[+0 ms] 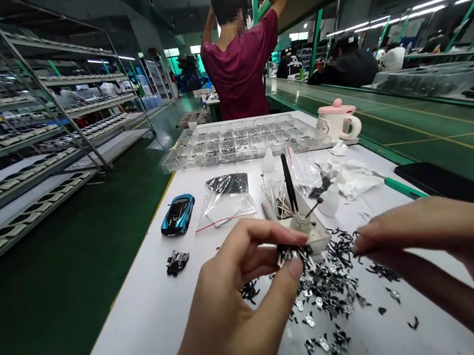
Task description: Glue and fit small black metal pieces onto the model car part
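Note:
My left hand [238,297] pinches a small black-and-silver part [293,254] between thumb and fingers, above the table. To its right, my right hand [437,248] is closed with thumb and forefinger together; a tiny dark bit shows at the fingertips, too small to name. Below and between both hands spreads a loose pile of small black and shiny metal pieces [328,286]. Just beyond the left fingertips stand a small glass jar [302,222] and a holder with black tweezers [289,184] upright in it. A smaller heap of similar parts [177,262] lies at left.
A blue toy car [178,215] and a clear plastic bag [225,200] lie on the white table. Behind them are a compartment tray [235,141] and a lidded mug [337,122]. A green-handled tool [404,188] lies at right. A co-worker [242,68] faces away ahead.

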Tool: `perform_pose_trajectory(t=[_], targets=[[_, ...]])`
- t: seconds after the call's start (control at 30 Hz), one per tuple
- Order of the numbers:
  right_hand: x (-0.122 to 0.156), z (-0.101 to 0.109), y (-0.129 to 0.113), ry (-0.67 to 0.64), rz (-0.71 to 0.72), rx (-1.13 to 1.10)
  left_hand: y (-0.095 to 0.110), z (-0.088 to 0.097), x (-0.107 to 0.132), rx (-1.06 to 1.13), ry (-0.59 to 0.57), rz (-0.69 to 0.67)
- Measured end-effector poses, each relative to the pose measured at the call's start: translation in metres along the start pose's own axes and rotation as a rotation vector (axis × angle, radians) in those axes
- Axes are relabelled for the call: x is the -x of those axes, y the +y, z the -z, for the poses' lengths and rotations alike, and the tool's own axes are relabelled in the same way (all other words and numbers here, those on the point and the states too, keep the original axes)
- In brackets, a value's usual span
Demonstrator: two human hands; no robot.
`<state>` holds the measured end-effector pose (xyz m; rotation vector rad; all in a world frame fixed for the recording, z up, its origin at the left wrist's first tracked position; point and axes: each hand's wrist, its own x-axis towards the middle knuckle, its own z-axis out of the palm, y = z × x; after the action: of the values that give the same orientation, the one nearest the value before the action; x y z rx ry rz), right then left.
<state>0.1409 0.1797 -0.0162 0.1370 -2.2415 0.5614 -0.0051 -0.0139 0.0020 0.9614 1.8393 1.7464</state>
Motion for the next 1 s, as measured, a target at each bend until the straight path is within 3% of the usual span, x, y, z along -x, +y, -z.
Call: perform_pose_trajectory(t=[0.1, 0.2, 0.4, 0.5, 0.73, 1.0], targets=[[0.003, -0.005, 0.001, -0.082, 0.027, -0.026, -0.001, -0.002, 0.004, -0.057, 0.093, -0.042], [-0.001, -0.011, -0.005, -0.079, 0.006, -0.008, 0.001, -0.002, 0.004, -0.028, 0.117, -0.034], [-0.012, -0.023, -0.021, -0.023, 0.034, 0.05, 0.011, 0.001, -0.003, -0.004, 0.017, 0.061], [-0.012, -0.022, -0.024, -0.01, 0.073, 0.091, 0.012, 0.0, -0.001, 0.018, -0.015, 0.039], [-0.006, -0.017, -0.027, 0.05, 0.221, 0.233, 0.01, -0.004, 0.003, 0.048, -0.037, -0.04], [-0.008, -0.013, -0.024, 0.077, 0.279, 0.261, 0.011, -0.003, 0.007, 0.129, -0.034, 0.061]])
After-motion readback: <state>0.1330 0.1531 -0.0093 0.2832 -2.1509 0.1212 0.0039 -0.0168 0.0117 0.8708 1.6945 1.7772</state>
